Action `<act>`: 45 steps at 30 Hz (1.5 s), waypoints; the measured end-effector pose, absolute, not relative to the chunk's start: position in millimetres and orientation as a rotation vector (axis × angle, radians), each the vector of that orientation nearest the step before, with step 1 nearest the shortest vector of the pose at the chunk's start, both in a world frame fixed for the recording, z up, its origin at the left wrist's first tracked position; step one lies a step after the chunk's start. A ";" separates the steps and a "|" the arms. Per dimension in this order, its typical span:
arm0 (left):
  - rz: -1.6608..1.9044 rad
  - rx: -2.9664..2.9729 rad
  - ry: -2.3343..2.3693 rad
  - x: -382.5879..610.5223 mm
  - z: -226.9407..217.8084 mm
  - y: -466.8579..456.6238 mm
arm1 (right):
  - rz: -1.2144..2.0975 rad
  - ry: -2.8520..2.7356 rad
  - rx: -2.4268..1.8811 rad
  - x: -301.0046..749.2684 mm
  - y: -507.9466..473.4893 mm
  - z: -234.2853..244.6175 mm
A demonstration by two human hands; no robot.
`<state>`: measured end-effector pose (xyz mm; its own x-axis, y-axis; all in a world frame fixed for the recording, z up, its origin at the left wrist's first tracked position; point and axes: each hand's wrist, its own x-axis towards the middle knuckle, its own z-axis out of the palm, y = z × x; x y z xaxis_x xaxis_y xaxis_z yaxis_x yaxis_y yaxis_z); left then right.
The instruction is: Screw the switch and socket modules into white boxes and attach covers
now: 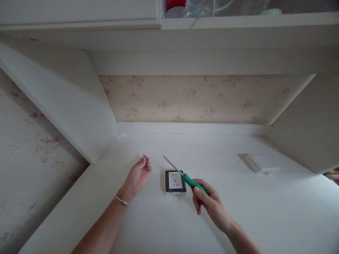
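Note:
My left hand (pixel 140 173) is closed, its thumb and fingertips pinching a small screw (pixel 144 155) whose thin end sticks out at the top. My right hand (pixel 209 201) grips the green handle of a screwdriver (pixel 195 184); the metal shaft points up and to the left. Between the two hands sits a wall socket (pixel 175 187) with a white face, several slots and a dark frame on a pale box. The screwdriver's shaft crosses in front of the socket's upper right corner, and its tip is beyond the socket, touching nothing I can make out.
On the right of the white surface (pixel 259 208) is a white box with a flat cover (pixel 262 163). A small white plate (pixel 123 138) lies at the far left corner. White panels flank both sides, flowered wallpaper (pixel 190 100) shows behind, and a cabinet shelf (pixel 249 21) hangs overhead.

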<state>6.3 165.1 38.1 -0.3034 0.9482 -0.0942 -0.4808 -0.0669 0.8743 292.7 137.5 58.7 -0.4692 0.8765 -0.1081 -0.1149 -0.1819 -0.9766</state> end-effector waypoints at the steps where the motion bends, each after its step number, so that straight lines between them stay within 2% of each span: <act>1: 1.628 0.429 0.817 17.4 42.5 160.3 | 1.679 -1.413 -0.980 289.6 134.3 59.4; 4: 1.595 0.083 0.467 44.0 52.0 146.4 | 1.552 -1.530 -1.087 283.0 125.1 61.1; 10: 1.539 -0.040 0.300 67.8 50.8 132.2 | 1.499 -1.605 -1.163 278.5 115.5 58.7; 24: 1.564 0.010 0.367 69.6 51.4 128.5 | 1.415 -1.651 -1.186 265.9 108.1 44.0; 31: 1.605 0.086 0.388 73.2 52.8 127.7 | 1.631 -1.591 -1.091 256.1 97.8 38.2; 45: 1.666 0.143 0.528 79.2 49.1 124.1 | 1.760 -1.499 -0.997 253.5 94.0 29.6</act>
